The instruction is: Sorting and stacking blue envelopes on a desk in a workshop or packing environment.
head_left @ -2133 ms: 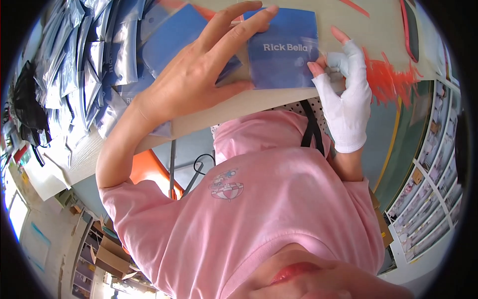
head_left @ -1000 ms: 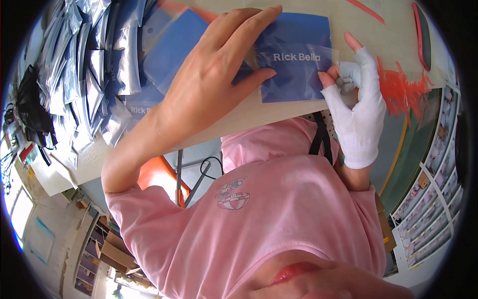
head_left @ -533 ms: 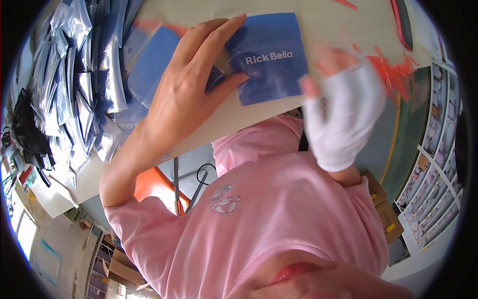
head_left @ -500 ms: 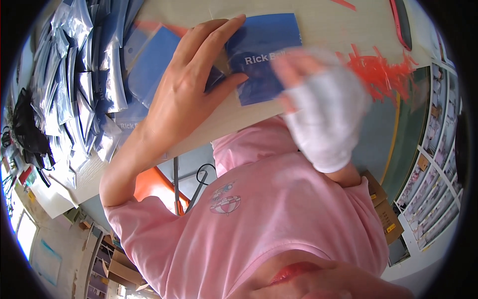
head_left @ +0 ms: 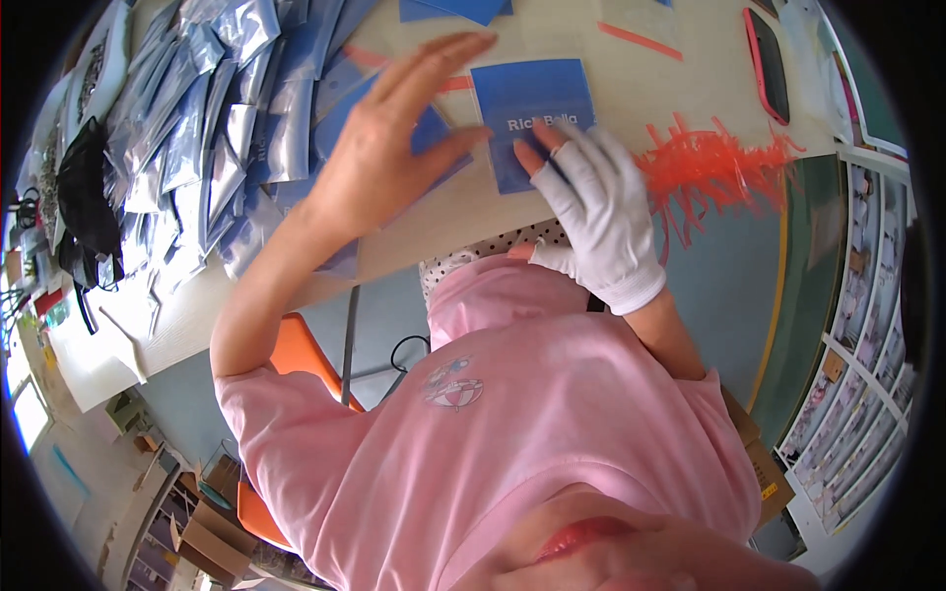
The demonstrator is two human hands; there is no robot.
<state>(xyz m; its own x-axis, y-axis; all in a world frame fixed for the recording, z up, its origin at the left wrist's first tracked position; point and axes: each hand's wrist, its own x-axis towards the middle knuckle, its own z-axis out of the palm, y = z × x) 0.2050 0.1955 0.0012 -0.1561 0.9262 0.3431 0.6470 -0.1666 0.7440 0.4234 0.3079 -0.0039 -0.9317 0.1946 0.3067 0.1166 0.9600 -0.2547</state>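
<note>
A blue flat pouch (head_left: 532, 98) with white lettering lies on the pale table (head_left: 473, 212) in front of me. My left hand (head_left: 389, 158) is bare and lies flat with its fingers spread on other blue pouches (head_left: 434, 128). Its thumb touches the lettered pouch's left edge. My right hand (head_left: 596, 202) wears a white glove with cut fingertips. It rests flat on the near lower part of the lettered pouch, fingers pressing down on it. Neither hand grips anything.
A big heap of clear and blue bags (head_left: 197, 128) covers the table's left. A pile of orange peeled strips (head_left: 709, 163) lies right of my gloved hand, a pink phone (head_left: 769, 64) beyond it. A black bundle (head_left: 84, 197) sits far left. An orange chair (head_left: 296, 355) is below the table.
My right hand left the pouch's right edge, swept in over it and now lies flat on its near part. My left hand slid slightly left, uncovering more of the pouch.
</note>
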